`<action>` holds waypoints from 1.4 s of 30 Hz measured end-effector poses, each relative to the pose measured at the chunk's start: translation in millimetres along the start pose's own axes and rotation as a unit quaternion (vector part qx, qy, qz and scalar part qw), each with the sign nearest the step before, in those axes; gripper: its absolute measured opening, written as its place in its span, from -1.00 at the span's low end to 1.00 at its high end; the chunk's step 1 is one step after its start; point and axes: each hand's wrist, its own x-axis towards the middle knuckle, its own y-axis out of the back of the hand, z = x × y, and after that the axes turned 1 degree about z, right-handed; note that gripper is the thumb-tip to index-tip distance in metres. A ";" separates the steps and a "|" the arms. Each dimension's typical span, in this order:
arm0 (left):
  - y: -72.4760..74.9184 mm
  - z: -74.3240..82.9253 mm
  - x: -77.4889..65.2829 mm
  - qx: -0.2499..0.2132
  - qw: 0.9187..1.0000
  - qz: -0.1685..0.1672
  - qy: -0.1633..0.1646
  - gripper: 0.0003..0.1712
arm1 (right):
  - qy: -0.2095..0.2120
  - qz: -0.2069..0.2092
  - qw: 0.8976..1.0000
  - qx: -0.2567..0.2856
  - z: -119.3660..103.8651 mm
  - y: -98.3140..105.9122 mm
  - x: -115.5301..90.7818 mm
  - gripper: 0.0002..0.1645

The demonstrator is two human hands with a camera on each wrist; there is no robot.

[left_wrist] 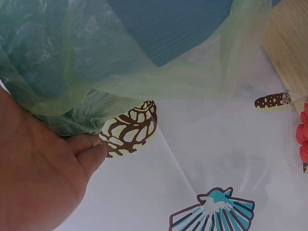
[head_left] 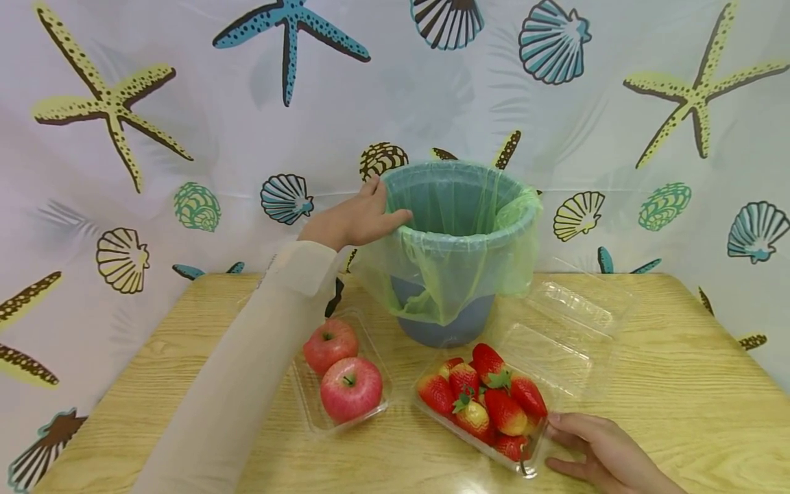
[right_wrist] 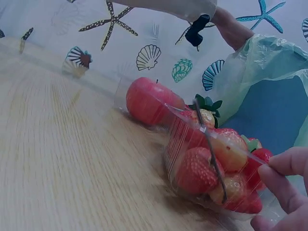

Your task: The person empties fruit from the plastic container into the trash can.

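A blue trash bin (head_left: 439,334) lined with a thin green plastic bag (head_left: 453,267) stands upright at the back of the table. My left hand (head_left: 364,218) grips the left of its rim, thumb over the edge; in the left wrist view the fingers curl under the bag. At the front, my right hand (head_left: 595,449) pinches the right edge of a clear plastic box (head_left: 453,433) of strawberries (head_left: 487,394). Its hinged clear lid (head_left: 552,353) lies folded back. In the right wrist view a thin dark stem (right_wrist: 210,149) shows at the box's near end.
Left of the strawberries, a second clear plastic box (head_left: 315,422) holds two red apples (head_left: 351,390), partly behind my left sleeve (head_left: 247,363). The wooden table (head_left: 673,384) ends against a white cloth (head_left: 413,89) printed with starfish and shells.
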 end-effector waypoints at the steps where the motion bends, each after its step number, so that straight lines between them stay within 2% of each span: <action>1: -0.2 -0.3 0.3 0.000 1.000 -0.001 0.000 -0.02 | 0.002 0.003 1.000 0.007 0.6 -0.2 -0.1 -0.72; 6: -0.3 -0.8 0.1 0.001 1.000 0.000 0.000 -0.02 | 0.012 0.028 0.998 0.056 3.4 -6.6 0.6 -0.69; 11: 0.0 -0.2 -0.8 -0.002 1.000 -0.002 0.001 -0.01 | 0.018 0.052 0.991 0.121 2.6 -16.2 1.3 -0.73; 16: 0.3 0.2 -0.9 -0.002 1.000 -0.002 0.001 -0.01 | 0.015 0.011 0.993 0.117 2.0 -16.9 3.6 -0.85; 22: 0.4 1.0 -0.5 -0.003 1.000 -0.005 0.000 -0.02 | 0.026 -0.039 0.991 0.124 4.8 -13.4 7.2 -0.83; 27: 0.5 0.7 -1.0 -0.004 1.000 -0.005 0.001 -0.02 | 0.023 -0.041 0.988 0.144 5.7 -14.8 7.8 -0.85; 34: 0.2 -1.0 -0.5 -0.008 1.000 -0.005 0.002 -0.01 | 0.030 -0.049 0.990 0.128 3.6 -19.5 8.0 -0.82; 42: -0.4 -0.2 -0.7 -0.008 1.000 -0.007 0.004 -0.01 | 0.060 -0.143 0.983 0.096 -9.3 -9.6 0.0 -0.61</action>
